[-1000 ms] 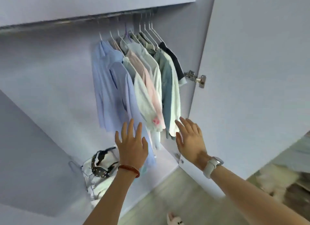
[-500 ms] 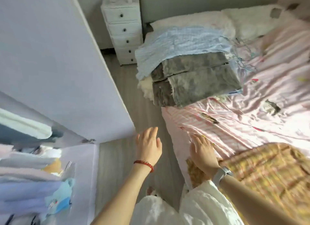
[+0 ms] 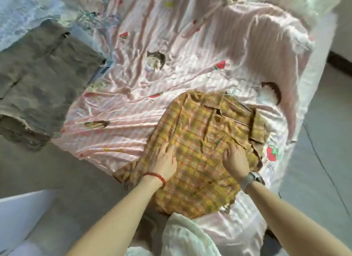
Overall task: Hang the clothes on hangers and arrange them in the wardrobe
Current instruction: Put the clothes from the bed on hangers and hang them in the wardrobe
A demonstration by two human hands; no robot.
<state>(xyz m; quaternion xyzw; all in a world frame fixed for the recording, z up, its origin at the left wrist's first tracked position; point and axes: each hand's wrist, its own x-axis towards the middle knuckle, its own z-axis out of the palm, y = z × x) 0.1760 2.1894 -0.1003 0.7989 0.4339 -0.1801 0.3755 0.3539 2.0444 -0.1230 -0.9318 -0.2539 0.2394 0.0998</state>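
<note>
- Shirt (image 3: 200,141): yellow plaid, spread flat on the bed (image 3: 133,107) near its foot edge, collar away from the person, laid out so it can be handled.
- Hanger (image 3: 235,95): thin wire, hook sticking out past the collar; it appears already slipped into the neck.
- Left hand (image 3: 163,160): fingers fairly straight, resting flat on the shirt's lower left, likely smoothing it.
- Right hand (image 3: 236,160): on the lower right front; fingers bent, grip cannot be told.
- Grey blanket (image 3: 38,80): folded, well apart at the bed's left.
</note>
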